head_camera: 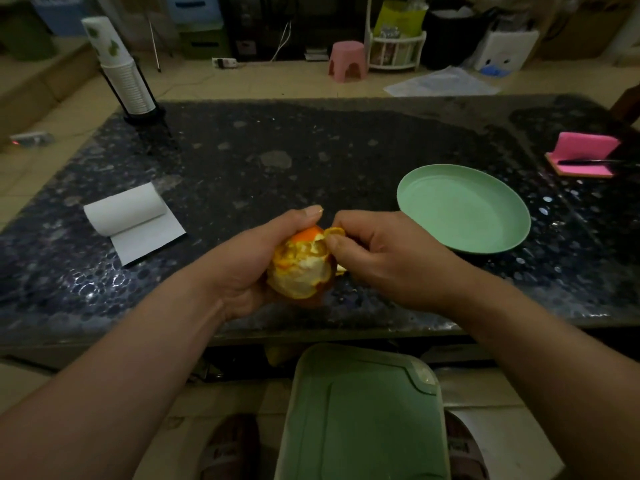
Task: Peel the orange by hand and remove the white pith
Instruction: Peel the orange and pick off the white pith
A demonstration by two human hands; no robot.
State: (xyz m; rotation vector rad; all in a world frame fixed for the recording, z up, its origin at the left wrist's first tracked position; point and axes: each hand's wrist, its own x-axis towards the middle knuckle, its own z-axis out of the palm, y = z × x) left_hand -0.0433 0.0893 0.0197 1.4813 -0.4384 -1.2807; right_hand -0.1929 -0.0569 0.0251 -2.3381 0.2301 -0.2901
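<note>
A partly peeled orange (300, 268) sits in my left hand (249, 261), which cups it from the left above the near edge of the dark table. White pith covers most of the side facing me; a patch of orange skin shows at the top. My right hand (384, 258) is closed from the right, its thumb and fingers pinching a curled strip of peel (335, 233) at the top of the fruit. Another bit of peel shows below my right thumb. The far side of the orange is hidden by my fingers.
A green plate (512, 237) lies right of my hands. A paper towel roll (133, 216) lies to the left, a cup stack (130, 88) at the far left corner, a pink holder (585, 152) at far right. A green bin (360, 417) stands below the table edge.
</note>
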